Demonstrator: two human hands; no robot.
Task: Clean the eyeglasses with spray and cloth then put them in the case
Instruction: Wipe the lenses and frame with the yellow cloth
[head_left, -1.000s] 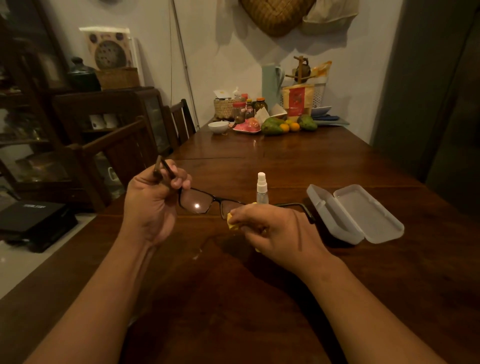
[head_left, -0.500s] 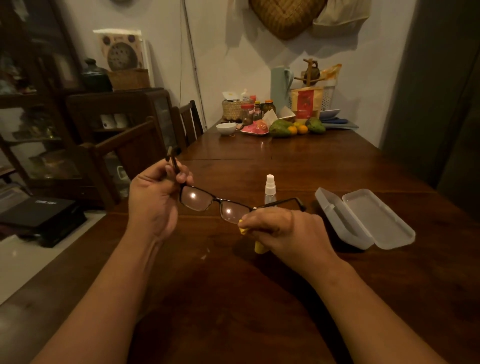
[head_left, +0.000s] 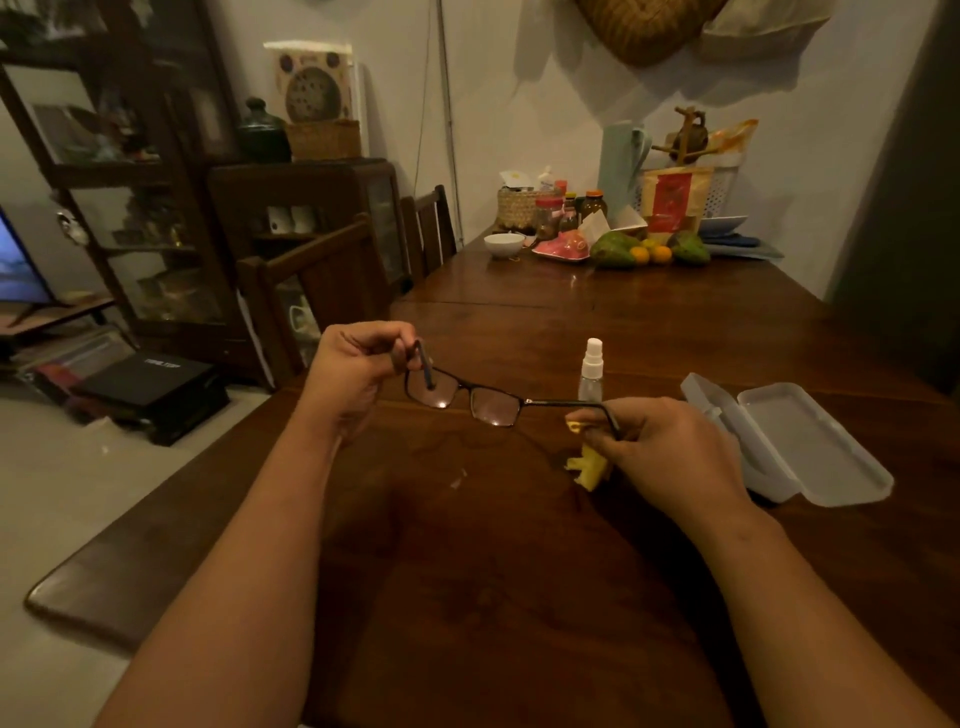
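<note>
Black-framed eyeglasses (head_left: 470, 397) hang in the air above the wooden table (head_left: 519, 571), held between both hands. My left hand (head_left: 353, 374) pinches the left temple arm near its hinge. My right hand (head_left: 670, 449) grips the right temple arm together with a crumpled yellow cloth (head_left: 587, 462) that sticks out under the fingers. A small clear spray bottle (head_left: 591, 370) with a white nozzle stands upright just behind the glasses. The pale plastic case (head_left: 795, 447) lies open on the table to the right of my right hand.
At the table's far end sit a white bowl (head_left: 504, 244), a pink dish, jars, green and orange fruit (head_left: 649, 252) and a tall jug. Wooden chairs (head_left: 322, 291) line the table's left side. A dark cabinet and a black box stand on the floor at left.
My right hand has slid off the right lens out along the temple arm, taking the cloth with it. My left hand has shifted its pinch on the left temple. Both lenses now show uncovered.
</note>
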